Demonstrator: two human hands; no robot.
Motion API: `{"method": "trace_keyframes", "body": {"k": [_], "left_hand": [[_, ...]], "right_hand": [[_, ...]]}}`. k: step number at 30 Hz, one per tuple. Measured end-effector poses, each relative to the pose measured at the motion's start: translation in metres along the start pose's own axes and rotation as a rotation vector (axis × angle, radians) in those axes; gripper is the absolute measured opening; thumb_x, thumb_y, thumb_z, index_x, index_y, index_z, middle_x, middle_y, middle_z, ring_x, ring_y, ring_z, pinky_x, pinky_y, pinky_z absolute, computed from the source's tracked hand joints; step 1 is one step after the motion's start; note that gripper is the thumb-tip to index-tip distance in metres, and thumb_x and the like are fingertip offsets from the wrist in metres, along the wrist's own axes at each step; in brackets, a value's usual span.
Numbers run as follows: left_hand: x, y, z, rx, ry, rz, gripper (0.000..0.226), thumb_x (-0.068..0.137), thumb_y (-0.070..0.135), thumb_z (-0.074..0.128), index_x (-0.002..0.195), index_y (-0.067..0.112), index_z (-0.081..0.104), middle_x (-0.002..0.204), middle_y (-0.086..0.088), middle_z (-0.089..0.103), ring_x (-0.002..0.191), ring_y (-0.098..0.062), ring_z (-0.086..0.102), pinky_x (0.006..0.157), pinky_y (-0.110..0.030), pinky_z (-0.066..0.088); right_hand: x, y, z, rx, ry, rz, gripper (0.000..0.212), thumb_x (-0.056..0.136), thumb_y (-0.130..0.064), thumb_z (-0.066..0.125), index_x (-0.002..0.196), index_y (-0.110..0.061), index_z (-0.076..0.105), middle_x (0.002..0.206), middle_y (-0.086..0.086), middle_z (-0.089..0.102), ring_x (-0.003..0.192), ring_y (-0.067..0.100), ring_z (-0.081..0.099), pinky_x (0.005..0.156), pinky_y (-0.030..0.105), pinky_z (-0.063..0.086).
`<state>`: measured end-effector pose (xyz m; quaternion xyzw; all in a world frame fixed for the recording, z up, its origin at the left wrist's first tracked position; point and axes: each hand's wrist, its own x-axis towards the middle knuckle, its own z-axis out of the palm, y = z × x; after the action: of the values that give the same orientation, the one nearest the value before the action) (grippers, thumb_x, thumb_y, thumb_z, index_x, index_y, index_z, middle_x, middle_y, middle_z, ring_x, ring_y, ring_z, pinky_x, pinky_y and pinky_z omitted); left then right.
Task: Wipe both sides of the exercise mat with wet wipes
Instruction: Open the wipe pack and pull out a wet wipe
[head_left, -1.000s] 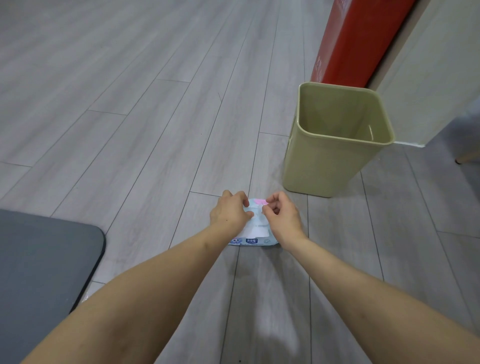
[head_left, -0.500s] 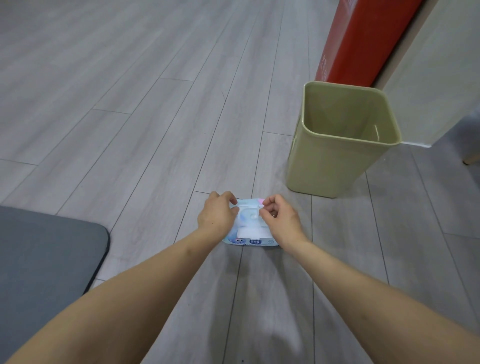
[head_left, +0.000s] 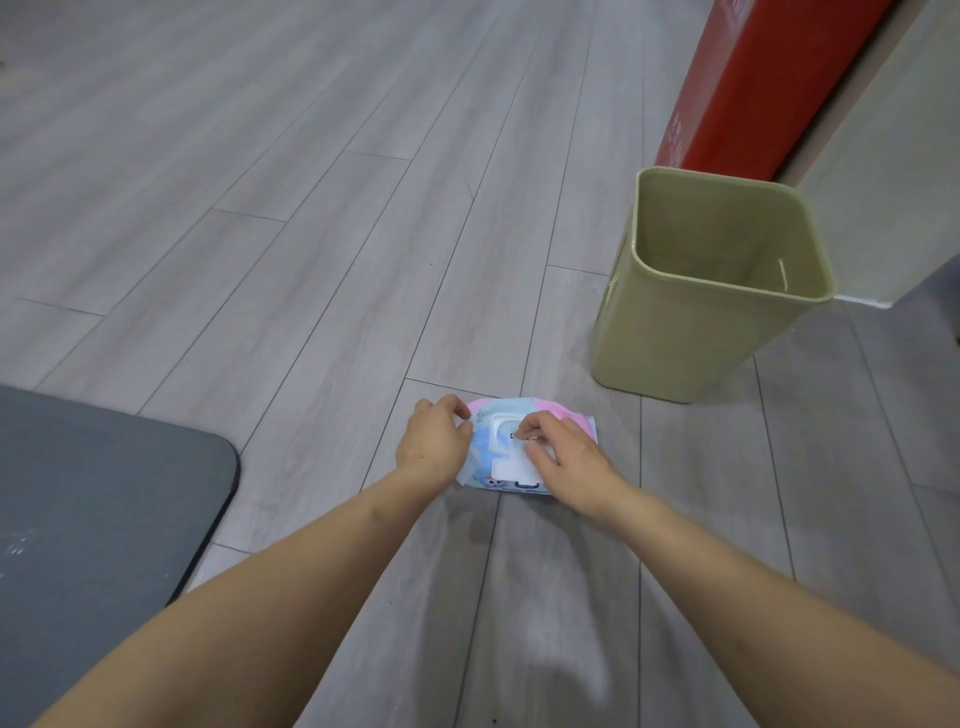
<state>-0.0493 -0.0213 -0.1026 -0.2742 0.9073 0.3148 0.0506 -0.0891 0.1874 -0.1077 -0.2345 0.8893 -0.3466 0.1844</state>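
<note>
A pastel blue and pink wet wipes pack (head_left: 487, 441) lies flat on the floor straight ahead. My left hand (head_left: 434, 441) grips the pack's left end with curled fingers, and a thin white flap sticks out beside it. With thumb and forefinger, my right hand (head_left: 563, 457) pinches at the white opening on top of the pack. What sits between those fingertips is too small to tell. The dark grey exercise mat (head_left: 104, 519) lies flat at the lower left, only its rounded corner in view and apart from both hands.
An olive-green plastic bin (head_left: 696, 338) stands just beyond the pack to the right. Behind it rise a red panel (head_left: 753, 78) and a beige wall (head_left: 893, 182). Grey wood-plank floor stretches ahead and to the left.
My hands have spread apart on the pack. The left one slid to its left end, uncovering more of the white top, and the right one now pinches at the opening.
</note>
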Motion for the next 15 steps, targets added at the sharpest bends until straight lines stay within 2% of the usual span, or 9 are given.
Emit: {"method": "trace_keyframes", "body": {"k": [2,4,6,8,9,10,12,15], "left_hand": [[-0.002,-0.002,-0.001,-0.007,0.021,-0.005,0.023,0.101,0.034,0.051,0.124,0.030,0.055,0.117,-0.002,0.048,0.088,-0.021,0.059,0.075,-0.037,0.052],[-0.003,-0.003,-0.001,-0.023,0.046,-0.018,0.028,0.102,0.035,0.050,0.130,0.031,0.051,0.118,-0.003,0.050,0.090,-0.022,0.059,0.076,-0.039,0.052],[-0.004,-0.004,-0.002,-0.058,0.070,-0.034,0.031,0.103,0.034,0.048,0.135,0.030,0.048,0.122,-0.005,0.051,0.091,-0.022,0.058,0.074,-0.038,0.047],[-0.004,-0.004,-0.001,-0.101,0.092,-0.042,0.034,0.105,0.032,0.046,0.138,0.028,0.046,0.127,-0.007,0.053,0.098,-0.022,0.057,0.077,-0.036,0.044],[-0.004,-0.005,-0.001,-0.126,0.101,-0.045,0.034,0.105,0.031,0.046,0.139,0.027,0.046,0.130,-0.007,0.054,0.104,-0.024,0.058,0.079,-0.036,0.044],[-0.004,-0.005,-0.001,-0.146,0.108,-0.049,0.034,0.106,0.029,0.045,0.139,0.025,0.047,0.131,-0.007,0.055,0.110,-0.025,0.058,0.082,-0.036,0.044],[-0.003,-0.005,-0.001,-0.174,0.110,-0.068,0.033,0.106,0.027,0.044,0.138,0.024,0.048,0.132,-0.008,0.055,0.113,-0.025,0.058,0.082,-0.035,0.044],[-0.004,-0.003,-0.001,-0.204,0.104,-0.094,0.032,0.105,0.024,0.043,0.138,0.023,0.048,0.132,-0.008,0.056,0.108,-0.024,0.058,0.081,-0.034,0.043]], "right_hand": [[-0.007,0.005,-0.006,-0.082,-0.080,-0.038,0.054,0.089,-0.067,0.047,0.131,-0.035,0.055,0.134,-0.015,0.056,0.130,0.007,0.044,0.111,0.033,0.038],[-0.012,0.010,-0.009,-0.181,-0.117,-0.082,0.070,0.082,-0.080,0.047,0.138,-0.039,0.052,0.138,-0.019,0.053,0.131,0.004,0.041,0.111,0.029,0.036],[-0.011,0.017,-0.009,-0.216,-0.083,-0.155,0.063,0.087,-0.073,0.048,0.136,-0.034,0.056,0.136,-0.017,0.057,0.129,0.008,0.046,0.111,0.032,0.040],[-0.007,0.020,-0.007,-0.226,0.036,-0.243,0.047,0.095,-0.056,0.045,0.126,-0.025,0.063,0.126,-0.012,0.064,0.120,0.014,0.054,0.104,0.042,0.047],[-0.003,0.019,-0.007,-0.217,0.093,-0.248,0.046,0.097,-0.055,0.043,0.122,-0.024,0.065,0.122,-0.011,0.066,0.117,0.016,0.056,0.102,0.043,0.048],[-0.001,0.017,-0.009,-0.202,0.117,-0.230,0.050,0.096,-0.062,0.042,0.121,-0.025,0.065,0.121,-0.011,0.066,0.116,0.015,0.057,0.102,0.040,0.048],[0.002,0.012,-0.011,-0.217,0.051,-0.206,0.066,0.087,-0.081,0.042,0.125,-0.030,0.062,0.124,-0.014,0.063,0.119,0.011,0.054,0.104,0.032,0.043],[0.000,0.011,-0.015,-0.335,-0.083,-0.267,0.075,0.075,-0.086,0.053,0.130,-0.035,0.057,0.128,-0.018,0.058,0.122,0.010,0.048,0.106,0.030,0.037]]}}
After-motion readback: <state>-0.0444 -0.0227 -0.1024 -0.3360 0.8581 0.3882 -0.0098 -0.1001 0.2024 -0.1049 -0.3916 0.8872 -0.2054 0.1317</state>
